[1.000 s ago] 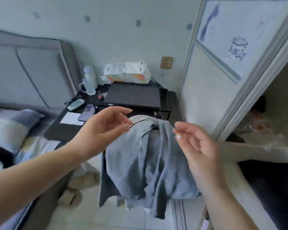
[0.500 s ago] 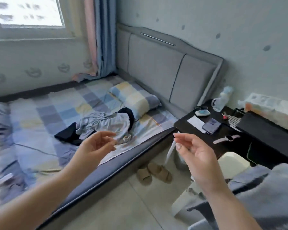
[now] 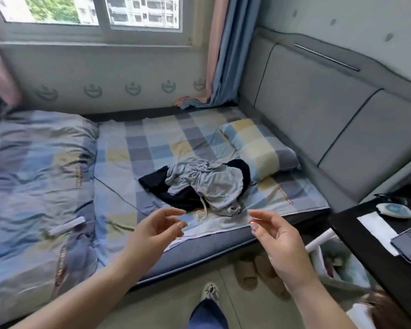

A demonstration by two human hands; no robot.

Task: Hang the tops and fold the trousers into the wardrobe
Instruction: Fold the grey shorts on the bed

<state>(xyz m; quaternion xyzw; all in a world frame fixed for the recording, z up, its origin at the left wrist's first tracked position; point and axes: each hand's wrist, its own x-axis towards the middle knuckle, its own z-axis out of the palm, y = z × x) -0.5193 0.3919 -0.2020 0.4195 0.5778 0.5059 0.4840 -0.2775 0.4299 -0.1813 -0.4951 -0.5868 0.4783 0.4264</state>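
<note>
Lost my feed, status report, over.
Left hand and right hand open, empty. Crumpled grey drawstring garment over black garment on checked bed. Nothing between.

Empty hands over the bed
Left hand [image 3: 156,230] and right hand [image 3: 277,236] hovered, relaxed, near crumpled grey trousers [image 3: 211,184] on black clothing [image 3: 161,186].

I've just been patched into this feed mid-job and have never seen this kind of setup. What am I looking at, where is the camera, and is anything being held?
There is no robot: a person wears one wide-angle camera on the head, looking forward and down. The left hand and right hand reach out in front with loosely curled fingers, holding nothing. Ahead is a bed with checked bedding and a pillow. On it lies a crumpled pile: a grey garment on top of a black garment. At the right edge stands a dark bedside table.
</note>
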